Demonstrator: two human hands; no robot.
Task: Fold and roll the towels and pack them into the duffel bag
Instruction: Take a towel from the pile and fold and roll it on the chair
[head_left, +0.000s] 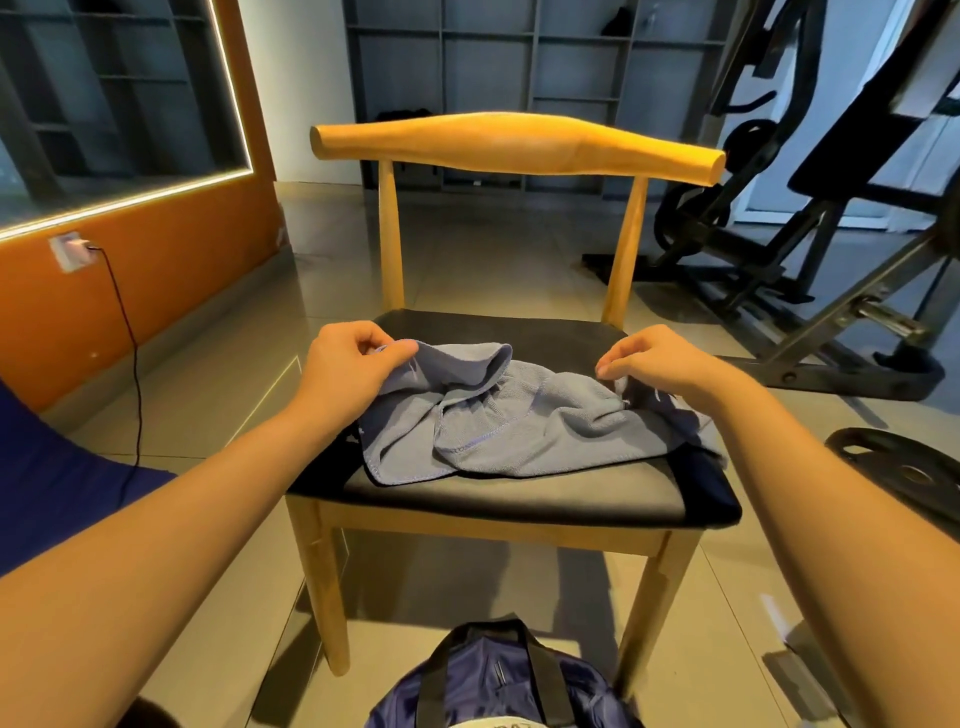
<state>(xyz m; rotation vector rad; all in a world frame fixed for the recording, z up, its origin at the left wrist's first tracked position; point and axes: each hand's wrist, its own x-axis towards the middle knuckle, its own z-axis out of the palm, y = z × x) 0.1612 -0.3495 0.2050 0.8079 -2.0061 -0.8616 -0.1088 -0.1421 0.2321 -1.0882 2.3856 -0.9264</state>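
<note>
- Your towel (519, 415) lies rumpled on the chair seat (519, 501); its long axis runs left to right
- Your left hand (348, 364) pinches its far left corner between thumb and fingers; your right hand (660, 358) pinches the right end
- The duffel bag (488, 680) sits on the floor below

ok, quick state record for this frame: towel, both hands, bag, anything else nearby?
towel: blue-grey towel crumpled on the black chair seat, not yet folded
left: left hand pinches the towel's far left corner
right: right hand pinches the towel's right edge
bag: navy duffel bag on the floor in front of the chair, cut off by the frame edge
other: dark cloth under the towel at the seat's right front; weight plate on the floor, right
</note>
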